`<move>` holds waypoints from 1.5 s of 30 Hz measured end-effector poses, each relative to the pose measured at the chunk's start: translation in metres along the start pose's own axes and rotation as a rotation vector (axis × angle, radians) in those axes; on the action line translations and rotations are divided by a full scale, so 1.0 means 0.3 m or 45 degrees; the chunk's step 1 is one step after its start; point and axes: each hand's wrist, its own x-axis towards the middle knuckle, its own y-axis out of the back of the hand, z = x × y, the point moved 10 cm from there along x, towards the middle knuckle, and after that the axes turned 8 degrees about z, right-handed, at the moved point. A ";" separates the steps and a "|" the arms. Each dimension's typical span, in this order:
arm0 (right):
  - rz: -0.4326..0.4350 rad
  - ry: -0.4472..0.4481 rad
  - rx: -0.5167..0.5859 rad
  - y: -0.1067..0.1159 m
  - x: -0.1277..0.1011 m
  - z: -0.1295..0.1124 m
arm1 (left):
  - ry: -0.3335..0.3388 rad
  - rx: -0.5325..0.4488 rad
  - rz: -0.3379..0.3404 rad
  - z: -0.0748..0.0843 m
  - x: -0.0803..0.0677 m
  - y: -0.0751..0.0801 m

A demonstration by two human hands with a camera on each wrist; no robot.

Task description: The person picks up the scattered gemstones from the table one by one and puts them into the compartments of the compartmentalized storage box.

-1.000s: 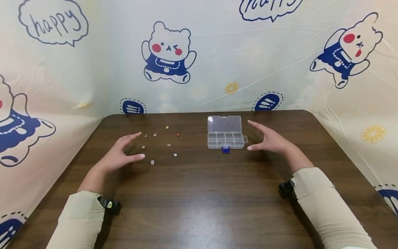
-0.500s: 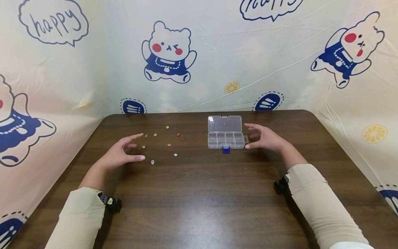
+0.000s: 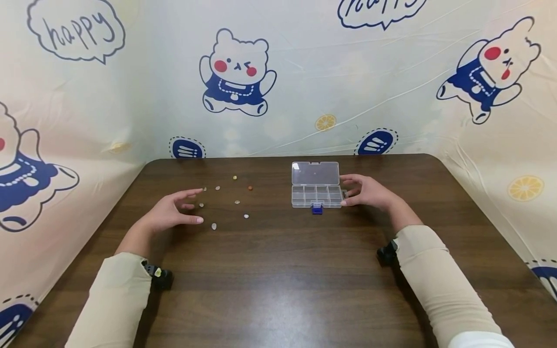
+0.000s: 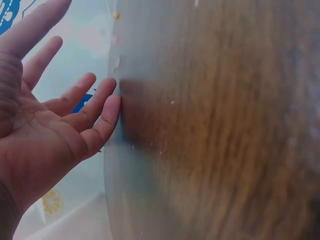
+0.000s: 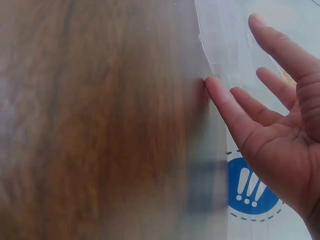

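Now, left hand: palm inward, fingers spread, just left of the scattered beads.
Right hand: fingers spread, fingertips at the clear box on the counter, holding nothing.

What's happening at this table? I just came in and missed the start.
A person sits at a dark wooden table. Their right hand is at the right end of a clear compartment box whose lid stands open, fingers spread beside it. Their left hand hovers open beside small beads scattered on the wood. Neither hand holds anything.
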 end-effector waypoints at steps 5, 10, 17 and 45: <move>-0.008 -0.012 -0.020 -0.009 0.029 0.025 | 0.006 0.005 0.003 -0.013 0.018 -0.001; 0.001 -0.002 -0.058 -0.021 0.050 0.050 | 0.004 -0.004 -0.008 -0.017 0.028 -0.007; -0.026 -0.012 -0.065 -0.040 0.063 0.060 | 0.021 -0.010 -0.001 -0.048 0.041 -0.008; -0.060 -0.052 -0.123 -0.032 0.070 0.044 | 0.118 0.164 -0.043 -0.106 0.134 -0.004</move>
